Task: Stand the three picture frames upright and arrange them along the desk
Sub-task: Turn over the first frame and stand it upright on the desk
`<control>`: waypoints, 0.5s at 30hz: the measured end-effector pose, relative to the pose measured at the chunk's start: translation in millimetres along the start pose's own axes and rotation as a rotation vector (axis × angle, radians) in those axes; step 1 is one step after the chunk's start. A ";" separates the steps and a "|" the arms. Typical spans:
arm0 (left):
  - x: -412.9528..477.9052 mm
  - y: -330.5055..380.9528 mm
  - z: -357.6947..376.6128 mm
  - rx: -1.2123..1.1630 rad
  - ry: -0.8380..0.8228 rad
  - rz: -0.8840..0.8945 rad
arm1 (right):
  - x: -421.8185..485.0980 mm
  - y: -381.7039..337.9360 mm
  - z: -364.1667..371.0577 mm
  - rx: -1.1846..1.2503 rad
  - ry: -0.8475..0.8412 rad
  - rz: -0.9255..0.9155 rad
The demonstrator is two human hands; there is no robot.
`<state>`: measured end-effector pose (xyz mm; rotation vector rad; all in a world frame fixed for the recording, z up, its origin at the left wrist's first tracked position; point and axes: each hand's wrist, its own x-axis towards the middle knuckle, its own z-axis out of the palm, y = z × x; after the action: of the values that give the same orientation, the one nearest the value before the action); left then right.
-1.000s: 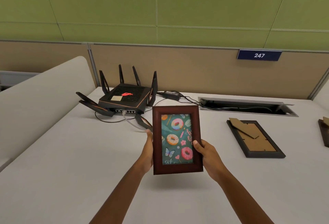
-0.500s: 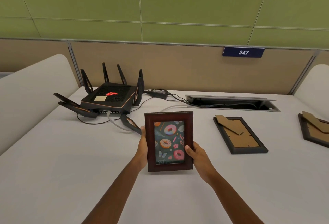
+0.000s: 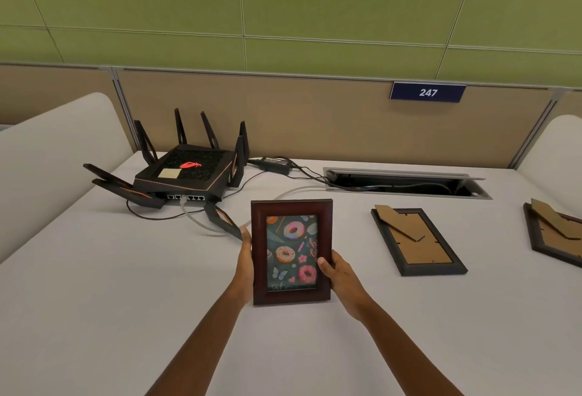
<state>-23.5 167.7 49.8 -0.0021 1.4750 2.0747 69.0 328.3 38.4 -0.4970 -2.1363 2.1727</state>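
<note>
Rectangular wooden-looking frame (image 3: 291, 252), glossy, both hands gripping

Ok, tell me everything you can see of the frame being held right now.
The reddish-brown frame, wood by its look, stands portrait, facing the camera. Its picture shows doughnuts and butterflies on dark teal. The left hand grips its left edge, the right hand its lower right. Its bottom edge sits at the white desk; contact is unclear.

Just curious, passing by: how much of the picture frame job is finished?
None stands alone yet. Both hands, left and right, hold the doughnut frame upright on the desk. The middle frame and far frame lie face down.
</note>
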 end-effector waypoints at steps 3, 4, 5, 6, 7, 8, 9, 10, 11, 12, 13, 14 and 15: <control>-11.8 4.1 5.7 0.001 0.074 0.009 | 2.0 -0.5 -2.2 -0.009 -0.025 0.002; -15.5 4.8 7.5 0.024 0.120 0.023 | 2.3 -0.5 -3.0 -0.010 -0.037 0.002; -18.5 5.3 10.4 0.066 0.175 0.050 | 2.2 -0.8 -3.7 -0.010 -0.050 0.003; -20.5 5.0 13.7 0.117 0.262 0.096 | 1.5 -1.6 -4.3 -0.018 -0.061 0.003; -22.2 3.9 16.2 0.168 0.373 0.165 | 0.4 -2.4 -5.4 -0.034 -0.067 0.001; -24.2 2.9 18.6 0.238 0.500 0.260 | -0.9 -3.1 -7.3 -0.056 -0.065 -0.005; -27.7 3.0 21.0 0.340 0.627 0.375 | -2.4 -3.7 -10.0 -0.077 -0.057 -0.015; -32.4 4.7 23.9 0.448 0.728 0.503 | -3.9 -4.2 -13.6 -0.098 -0.047 -0.027; -36.4 5.7 26.7 0.547 0.777 0.628 | -5.7 -4.6 -17.6 -0.120 -0.036 -0.041; -39.6 5.5 29.0 0.635 0.778 0.732 | -7.6 -4.7 -22.5 -0.151 -0.023 -0.057; -42.4 3.6 31.1 0.720 0.748 0.808 | -9.5 -4.6 -28.2 -0.200 -0.005 -0.076; -45.5 1.1 33.1 0.796 0.707 0.856 | -11.3 -4.5 -34.7 -0.257 0.017 -0.096; -49.5 -1.2 36.3 0.863 0.664 0.891 | -13.2 -4.4 -42.1 -0.305 0.035 -0.117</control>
<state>29.7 176.7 79.0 0.4007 3.1304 1.8849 91.8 365.6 45.6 -0.4097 -2.4225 1.7744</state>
